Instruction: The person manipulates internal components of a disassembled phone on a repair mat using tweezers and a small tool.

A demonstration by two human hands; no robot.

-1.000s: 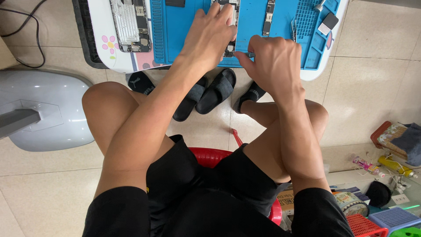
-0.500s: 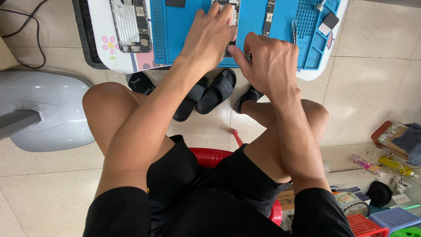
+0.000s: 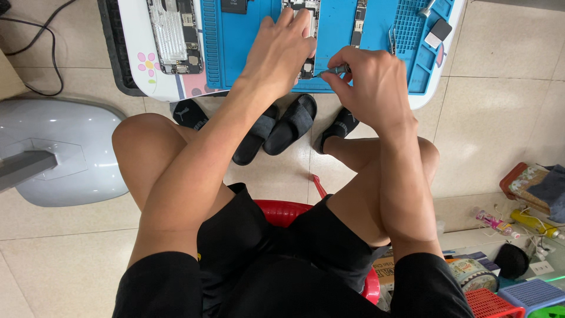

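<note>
A: Logging hand states first. Left hand [image 3: 281,50] lies flat, fingers closed together, pressing down on the opened phone [image 3: 305,35] at the far middle of the blue mat [image 3: 241,41]. Right hand [image 3: 368,88] is pinched narrow around a small screwdriver [image 3: 332,71], thumb and forefinger on the shaft

B: Direction of the tip?

A: Tip points left, toward the near end of that phone, just beside the left hand's little-finger edge. The phone's long axis runs near to far; the screwdriver lies across it, left to right. The right hand is the nearer one to the tip's target; the left only steadies the body from above

B: Contact between tip and phone?

A: Cannot tell; the tip sits at the phone's near edge, and the left hand hides most of the body

B: Counts?

A: One phone under the hands. One stripped phone frame [image 3: 175,35] at far left on the white counter [image 3: 135,59], off the mat. One narrow circuit board [image 3: 357,23] just right of the held phone. One tweezers [image 3: 392,39] farther right. One small grey-and-white block [image 3: 438,32] at the mat's right edge. One screwdriver. On the floor, three black slippers [image 3: 289,123] in view under the counter, a red stool [image 3: 282,212] beneath the person, a grey fan base [image 3: 65,153] at left
</note>
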